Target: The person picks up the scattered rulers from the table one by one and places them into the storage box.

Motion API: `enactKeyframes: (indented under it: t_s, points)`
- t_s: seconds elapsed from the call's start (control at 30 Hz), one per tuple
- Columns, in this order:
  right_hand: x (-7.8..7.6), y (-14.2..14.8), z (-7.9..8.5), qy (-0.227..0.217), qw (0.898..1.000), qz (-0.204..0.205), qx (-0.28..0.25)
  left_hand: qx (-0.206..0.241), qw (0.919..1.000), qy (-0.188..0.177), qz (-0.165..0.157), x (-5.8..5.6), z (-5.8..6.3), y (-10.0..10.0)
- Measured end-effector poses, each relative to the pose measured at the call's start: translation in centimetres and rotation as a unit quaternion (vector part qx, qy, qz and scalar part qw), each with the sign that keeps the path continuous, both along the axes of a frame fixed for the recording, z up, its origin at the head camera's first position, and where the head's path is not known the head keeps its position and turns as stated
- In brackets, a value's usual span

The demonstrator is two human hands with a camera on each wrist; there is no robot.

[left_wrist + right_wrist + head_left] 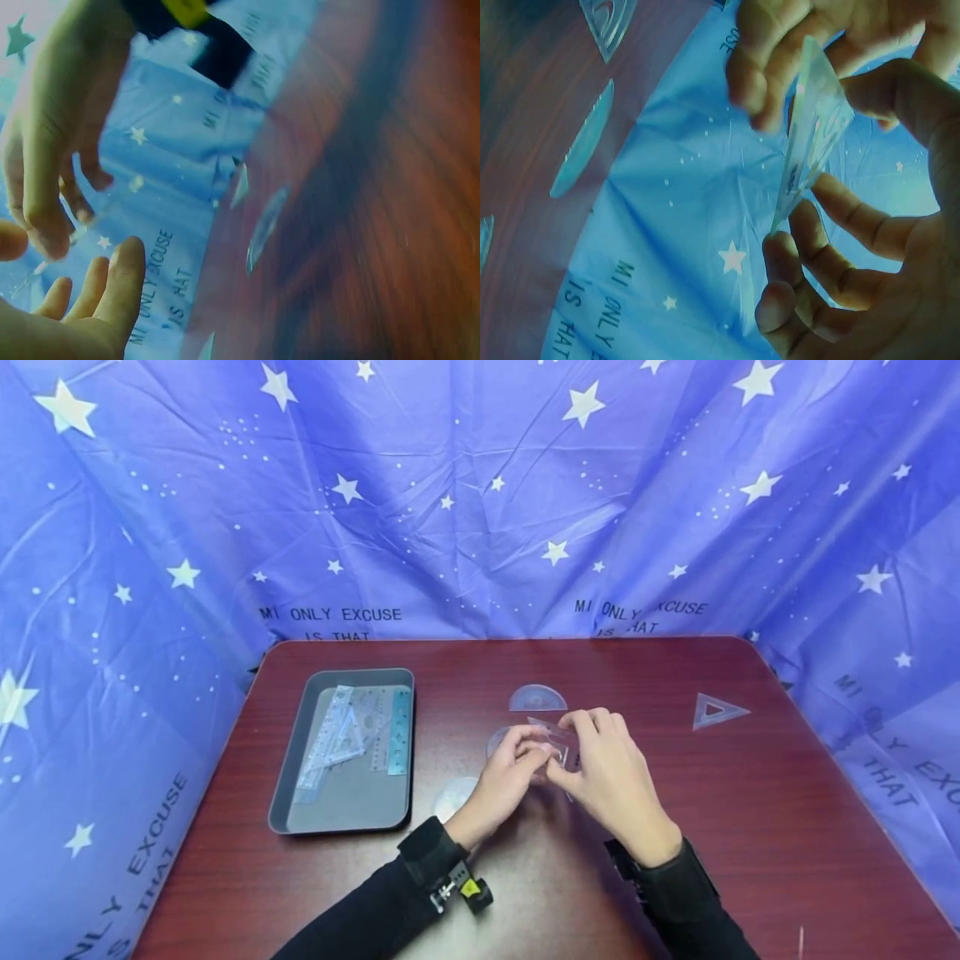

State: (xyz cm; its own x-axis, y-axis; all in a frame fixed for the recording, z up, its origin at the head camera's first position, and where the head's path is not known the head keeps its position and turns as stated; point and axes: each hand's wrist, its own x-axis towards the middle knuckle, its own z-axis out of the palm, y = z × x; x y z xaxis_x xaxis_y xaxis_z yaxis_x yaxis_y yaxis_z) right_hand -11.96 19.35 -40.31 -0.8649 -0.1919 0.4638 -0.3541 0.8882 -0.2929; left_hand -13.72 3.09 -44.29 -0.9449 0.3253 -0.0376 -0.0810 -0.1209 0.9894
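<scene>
A clear plastic set square (814, 135) is held up between the two hands, seen almost edge-on in the right wrist view. My right hand (611, 781) grips it, with the thumb at its upper side and fingertips along its lower corner. My left hand (506, 781) is close on the other side, its fingertips overlapping the piece in the head view. In the left wrist view the left fingers (124, 281) look fairly straight and spread apart. Behind the hands lies a clear protractor (537, 698), and another rounded clear piece (495, 741) is partly hidden by the left hand.
A grey tray (341, 820) on the left holds several clear rulers, a set square and a teal ruler (400, 733). A round clear piece (453, 795) lies by the left wrist. Another set square (717, 711) rests at the table's (757, 827) far right. A starry curtain hangs behind.
</scene>
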Motion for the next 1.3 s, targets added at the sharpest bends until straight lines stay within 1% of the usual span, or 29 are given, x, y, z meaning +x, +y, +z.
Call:
enactKeyframes:
  t_s: [0.07, 0.17, 0.27, 0.47, 0.7, 0.87, 0.93, 1.03, 1.17, 1.3]
  points:
    - [0.1, -0.4, -0.2, -0.006, 1.000, -0.004, -0.007, 0.021, 0.9993, -0.027, 0.015, 0.0, 0.1, 0.2]
    - [0.2, -0.7, -0.5, -0.008, 1.000, -0.010, -0.015, 0.038, 0.9979, -0.040, 0.032, 0.1, 0.2, 0.3]
    - [0.2, -0.8, -0.7, -0.002, 1.000, -0.013, -0.018, 0.047, 0.9971, -0.037, 0.048, 0.1, 0.3, 0.3]
    - [0.1, -1.0, -0.9, 0.001, 1.000, -0.011, -0.016, 0.038, 0.9958, -0.041, 0.073, 0.1, 0.1, 0.3]
    - [0.0, -1.0, -1.0, -0.010, 1.000, -0.004, -0.011, 0.030, 0.9953, -0.047, 0.079, 0.2, 0.0, 0.2]
    - [0.2, -0.8, -0.9, -0.032, 0.999, 0.005, -0.018, 0.041, 0.9942, -0.061, 0.078, 0.2, 0.0, 0.2]
    - [0.2, -0.7, -0.8, -0.040, 0.999, 0.014, -0.021, 0.050, 0.9939, -0.059, 0.078, 0.2, 0.0, 0.2]
    - [0.2, -0.4, -0.6, -0.051, 0.998, 0.039, -0.025, 0.059, 0.9934, -0.055, 0.082, 0.2, -0.2, -0.1]
    - [0.0, 0.3, -0.5, -0.058, 0.993, 0.088, -0.045, 0.062, 0.9923, -0.060, 0.090, 0.1, -0.4, -0.8]
    - [-0.3, 1.0, -0.3, -0.046, 0.987, 0.137, -0.070, 0.053, 0.9917, -0.064, 0.098, -0.1, -0.6, -1.8]
